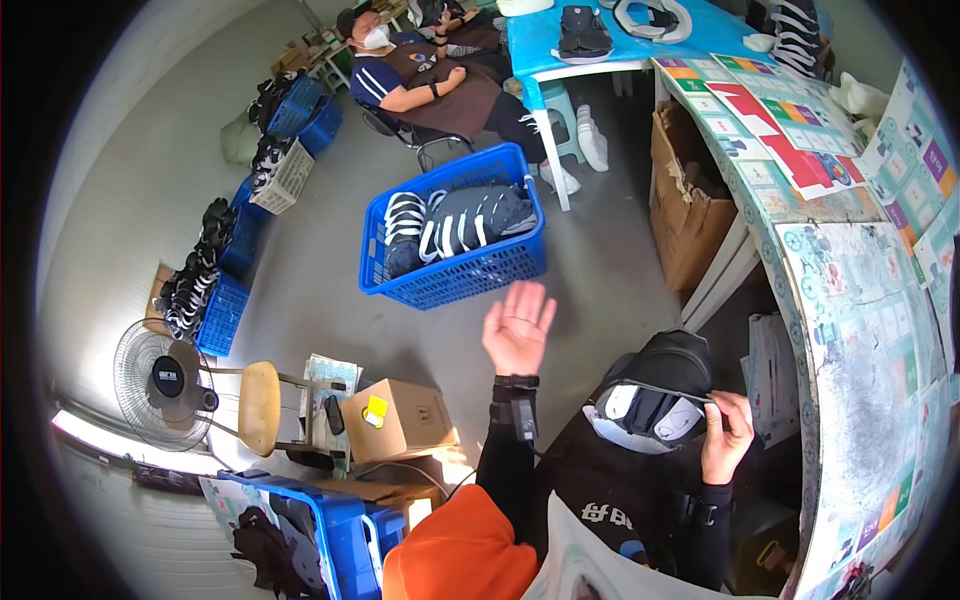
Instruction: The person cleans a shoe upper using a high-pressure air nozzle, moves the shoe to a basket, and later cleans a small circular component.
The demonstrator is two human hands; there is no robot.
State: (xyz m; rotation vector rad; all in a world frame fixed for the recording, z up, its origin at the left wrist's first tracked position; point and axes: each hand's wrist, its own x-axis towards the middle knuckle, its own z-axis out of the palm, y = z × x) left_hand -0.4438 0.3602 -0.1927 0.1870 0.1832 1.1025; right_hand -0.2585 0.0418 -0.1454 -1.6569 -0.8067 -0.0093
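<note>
Pinching a black cap (672, 362) by its edge in the right hand (728, 435), low in front of the dark clothing.
Tilted to show lining and white labels inside, gripped between right thumb and fingers. Holding the left hand (517, 330) palm up, with fingers spread and released, near a blue plastic basket (465, 284) of stacked dark caps (470, 222) banded in white. Just right of the cap, a paper-covered table (850, 300).

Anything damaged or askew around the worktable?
Yes: the brown cardboard box by the right-hand table has a ragged, torn-looking upper edge. That table's printed covering also looks worn, with grey scuffed patches where the pattern fades.
</note>
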